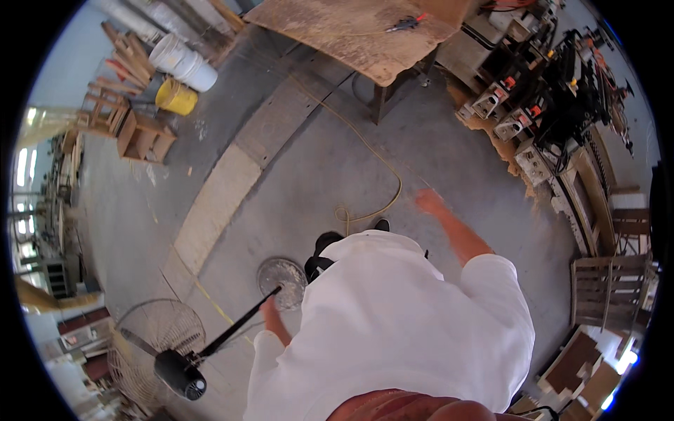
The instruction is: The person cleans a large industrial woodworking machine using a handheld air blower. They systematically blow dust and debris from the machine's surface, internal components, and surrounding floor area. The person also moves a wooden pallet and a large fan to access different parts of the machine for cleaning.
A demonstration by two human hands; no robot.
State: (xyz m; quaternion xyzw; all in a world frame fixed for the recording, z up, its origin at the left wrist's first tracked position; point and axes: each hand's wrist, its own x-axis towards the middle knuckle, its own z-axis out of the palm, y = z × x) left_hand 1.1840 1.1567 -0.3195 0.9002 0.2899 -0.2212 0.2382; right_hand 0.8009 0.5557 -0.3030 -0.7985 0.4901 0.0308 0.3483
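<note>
A pedestal fan with a black motor and wire cage stands to my left. Its black pole slants across the view down to a round, stained base on the floor. My left hand is at this pole, its fingers seemingly wrapped round it and partly hidden. Out ahead on the right, my right hand hangs over the floor, touching nothing that I can see. Motion smears its fingers. A thin yellowish cord runs along the floor near that hand and loops in front of my feet.
A worn wooden table stands ahead with a small tool on it. White buckets, a yellow bucket and a wooden box are at the far left. Machinery lines the right, near a slatted wooden rack. A floor strip crosses ahead.
</note>
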